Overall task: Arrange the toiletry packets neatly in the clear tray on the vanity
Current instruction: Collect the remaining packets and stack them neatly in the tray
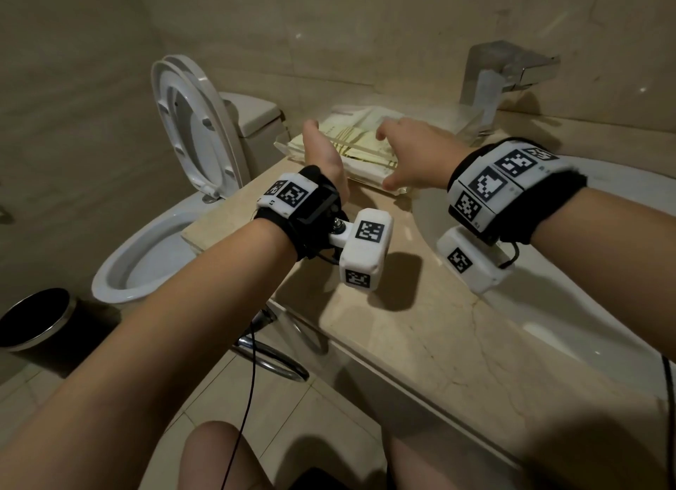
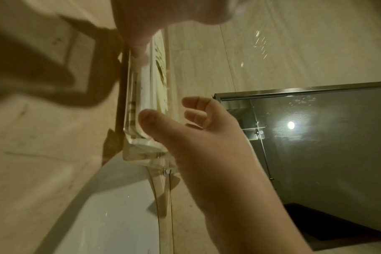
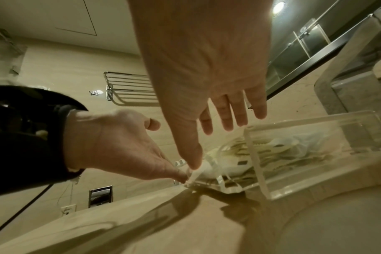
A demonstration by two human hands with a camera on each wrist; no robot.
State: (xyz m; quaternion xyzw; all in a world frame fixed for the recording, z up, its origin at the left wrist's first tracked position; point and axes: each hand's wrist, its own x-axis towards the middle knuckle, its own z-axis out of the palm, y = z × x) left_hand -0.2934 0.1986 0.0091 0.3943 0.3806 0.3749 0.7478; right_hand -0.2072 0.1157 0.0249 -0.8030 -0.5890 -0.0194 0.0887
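Toiletry packets [image 1: 360, 138] lie stacked in the clear tray [image 1: 393, 189] on the tabletop [image 1: 420, 325], between both hands. Left hand [image 1: 323, 156] stands edge-on at the tray's side, its grip wide, fingers straight. Right hand [image 1: 417, 153] hovers just above the packets, grip wide, holding nothing.

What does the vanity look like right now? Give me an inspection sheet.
Surface: beige stone vanity, sink on the right.
Job's things: clear tray at the back by the faucet; packets lie inside it.
Clutter: nothing seen.
Hands: left hand and right hand both open, fingers straight, flanking the tray's near end.
Cables: black cable hangs from the left wrist.
Surroundings: open toilet, dark bin on the floor.
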